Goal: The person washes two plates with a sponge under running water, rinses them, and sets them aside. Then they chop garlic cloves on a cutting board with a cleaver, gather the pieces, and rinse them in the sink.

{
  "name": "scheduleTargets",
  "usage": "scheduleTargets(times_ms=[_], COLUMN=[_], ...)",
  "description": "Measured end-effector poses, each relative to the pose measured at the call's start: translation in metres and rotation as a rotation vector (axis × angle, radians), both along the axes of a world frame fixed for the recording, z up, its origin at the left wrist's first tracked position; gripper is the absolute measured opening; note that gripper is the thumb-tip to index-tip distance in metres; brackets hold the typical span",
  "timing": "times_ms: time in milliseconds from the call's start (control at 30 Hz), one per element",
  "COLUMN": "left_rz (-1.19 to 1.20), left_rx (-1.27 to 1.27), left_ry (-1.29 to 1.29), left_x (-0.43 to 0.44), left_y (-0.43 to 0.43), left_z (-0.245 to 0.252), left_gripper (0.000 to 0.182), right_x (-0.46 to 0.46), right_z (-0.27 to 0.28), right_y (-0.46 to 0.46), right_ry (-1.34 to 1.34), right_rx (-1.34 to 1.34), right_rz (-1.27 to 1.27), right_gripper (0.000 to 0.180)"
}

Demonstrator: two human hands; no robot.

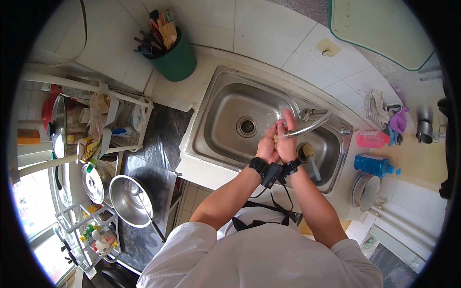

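Note:
My left hand (268, 147) and my right hand (287, 144) are pressed together, palms up and cupped, below the spout of a chrome faucet (306, 129). Small pale yellowish pieces (276, 141), possibly garlic cloves, show between the palms. A little pink thing (280, 122) is visible near the fingertips, too small to name. Water splashes by the fingers. Both hands are over the stainless-steel double sink (225, 111), near the divider between its basins. The drain (247, 126) lies left of my hands. A brush (312, 160) with a pale handle rests in the smaller right basin.
Pink (371, 139) and blue (372, 165) liquid bottles stand right of the sink, near stacked round strainers (366, 191). A green utensil holder (174, 57) stands behind left. A steel pan (131, 201) and a loaded rack (144, 126) are at left.

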State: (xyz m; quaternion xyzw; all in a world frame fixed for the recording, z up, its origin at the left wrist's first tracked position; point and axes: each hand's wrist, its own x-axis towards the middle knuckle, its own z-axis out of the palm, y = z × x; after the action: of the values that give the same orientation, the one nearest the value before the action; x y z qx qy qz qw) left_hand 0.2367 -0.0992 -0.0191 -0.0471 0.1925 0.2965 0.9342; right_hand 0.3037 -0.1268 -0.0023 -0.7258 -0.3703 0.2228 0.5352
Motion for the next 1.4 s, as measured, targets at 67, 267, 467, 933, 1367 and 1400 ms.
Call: scheduleTargets(times_ms=[67, 267, 467, 933, 1367, 1400], left_rz=[0.004, 0.05, 0.078, 0.187, -0.079, -0.133], left_rx=[-0.078, -0.272, -0.409, -0.506, -0.298, -0.303], left_ry=[0.034, -0.055, -0.097, -0.111, -0.105, -0.085], left_x=[0.0, -0.003, -0.001, 0.004, 0.014, 0.014], left_y=[-0.002, 0.0, 0.002, 0.02, 0.015, 0.017], left_z=[-0.005, -0.017, -0.017, -0.017, -0.027, -0.028], left_gripper=[0.03, 0.024, 0.02, 0.018, 0.027, 0.028], right_x=[-0.002, -0.002, 0.002, -0.004, 0.003, 0.005], right_z=[0.0, 0.001, 0.003, 0.022, 0.025, 0.026], right_y=[0.002, -0.001, -0.006, -0.033, -0.048, -0.052], right_ry=[-0.029, 0.266, 0.458, 0.306, 0.111, 0.128], right_rx=[0.002, 0.053, 0.162, 0.105, -0.009, 0.006], right_rz=[-0.07, -0.132, -0.157, 0.095, 0.026, 0.05], right_gripper=[0.055, 0.045, 0.039, 0.048, 0.018, 0.017])
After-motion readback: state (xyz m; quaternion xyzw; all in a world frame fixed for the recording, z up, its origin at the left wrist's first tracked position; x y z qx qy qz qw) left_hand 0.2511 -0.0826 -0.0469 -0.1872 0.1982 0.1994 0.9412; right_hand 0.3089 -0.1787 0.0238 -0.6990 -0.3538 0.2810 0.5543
